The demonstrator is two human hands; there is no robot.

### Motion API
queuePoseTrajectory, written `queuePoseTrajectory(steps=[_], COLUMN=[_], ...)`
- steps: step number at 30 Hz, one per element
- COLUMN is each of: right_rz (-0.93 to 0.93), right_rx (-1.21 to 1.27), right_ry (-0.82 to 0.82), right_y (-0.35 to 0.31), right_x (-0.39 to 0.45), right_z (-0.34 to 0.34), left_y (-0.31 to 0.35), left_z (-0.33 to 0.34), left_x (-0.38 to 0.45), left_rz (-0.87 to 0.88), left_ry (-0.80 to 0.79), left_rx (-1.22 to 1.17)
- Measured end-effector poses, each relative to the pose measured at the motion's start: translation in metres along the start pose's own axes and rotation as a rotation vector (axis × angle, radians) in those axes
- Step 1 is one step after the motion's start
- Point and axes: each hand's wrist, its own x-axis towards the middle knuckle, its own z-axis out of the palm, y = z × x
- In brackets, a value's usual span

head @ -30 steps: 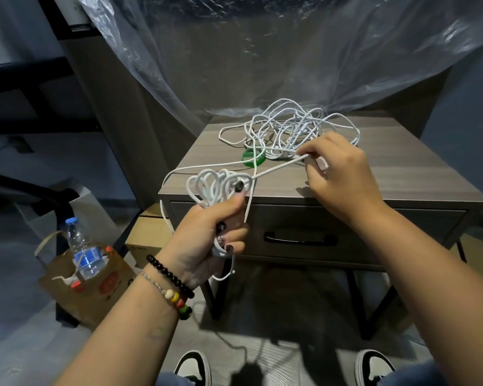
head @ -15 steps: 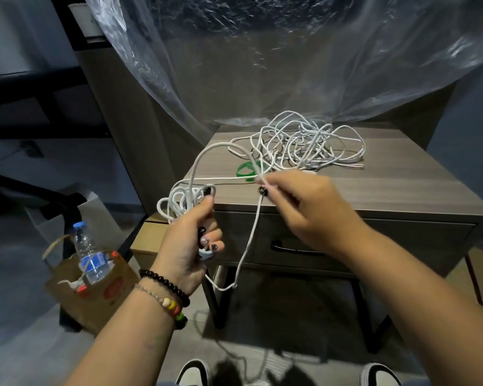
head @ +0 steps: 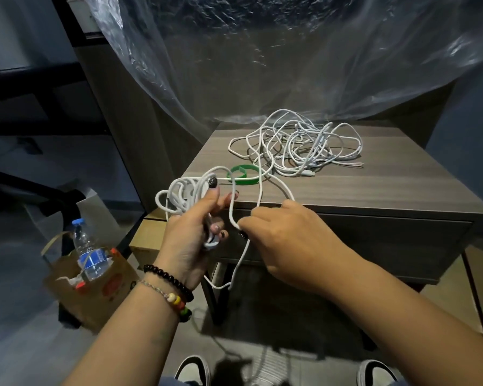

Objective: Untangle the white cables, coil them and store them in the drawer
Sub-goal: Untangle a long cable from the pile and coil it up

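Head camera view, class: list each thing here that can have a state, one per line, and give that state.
Left hand: grips a coil of white cable.
Coil: partly wound, loops bunched.
Right hand: pinches the loose strand.
Loose strand: runs from the hands up onto the table.
Cable pile: tangled, lying on the tabletop.
Drawer: closed.
Green strap: looped into a ring, lying flat.
Water bottle: capped, upright in a paper bag.

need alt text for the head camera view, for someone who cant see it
A person's left hand holds a half-wound coil of white cable while the right hand pinches the trailing strand. Behind them, a tangle of white cables and a green strap lie on a wooden nightstand.
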Motion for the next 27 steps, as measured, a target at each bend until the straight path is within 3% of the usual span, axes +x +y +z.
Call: queuePoseTrajectory(steps=[8, 17, 27], right_rz=[-0.026, 0.038, 0.087], right_rx=[0.051, 0.103, 0.266], right_ry=[-0.046, -0.049, -0.142], right_y=[-0.003, -0.002, -0.004], right_x=[-0.009, -0.015, -0.024], right_z=[-0.002, 0.0, 0.002], left_y=[0.006, -0.001, 0.001], left_z=[-0.004, -0.009, 0.001], left_x=[0.002, 0.005, 0.004], left_rz=[-0.1, -0.061, 0.044], left_ry=[-0.057, -0.035, 0.08], left_rx=[-0.142, 0.079, 0.106])
